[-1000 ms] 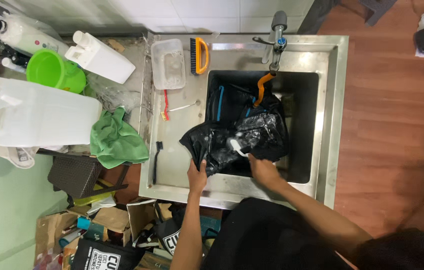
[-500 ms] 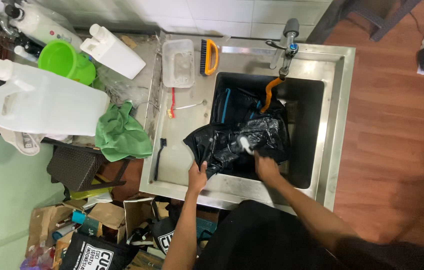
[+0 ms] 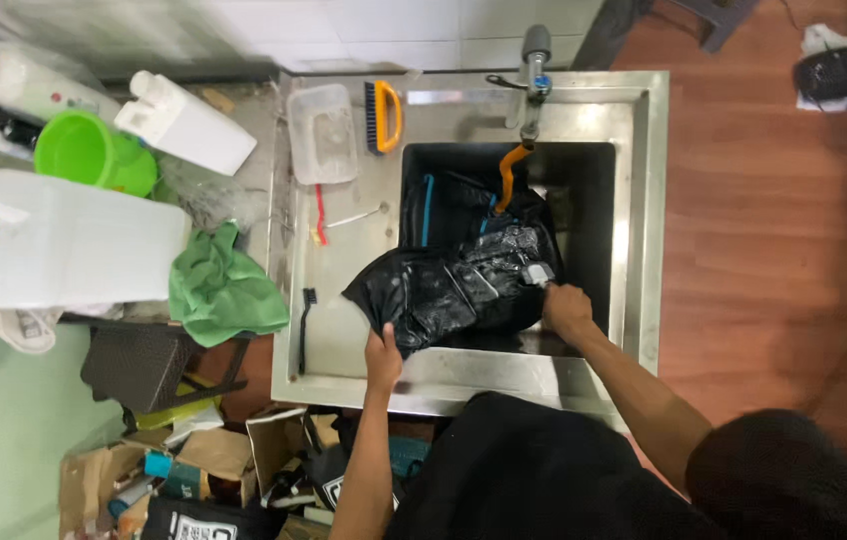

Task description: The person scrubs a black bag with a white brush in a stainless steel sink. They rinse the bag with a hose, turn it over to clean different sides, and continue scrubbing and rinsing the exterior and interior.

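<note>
Wet black bag (image 3: 454, 285) draped over the sink (image 3: 644, 200) edge looks soft, heavy, slippery; left hand (image 3: 384, 355) pinches its corner, right hand (image 3: 566, 305) grips the far side, best held by bunched fabric

The person wears a plain black top (image 3: 534, 470) of soft, matte fabric, filling the lower centre of the head view. Both forearms are bare from the elbow down (no cuff or sleeve edge shows on either one). The left hand (image 3: 384, 358) and the right hand (image 3: 568, 308) are uncovered: no gloves, rings, watch or wristband can be made out. Dark hair (image 3: 794, 480) appears at the lower right edge.
</note>
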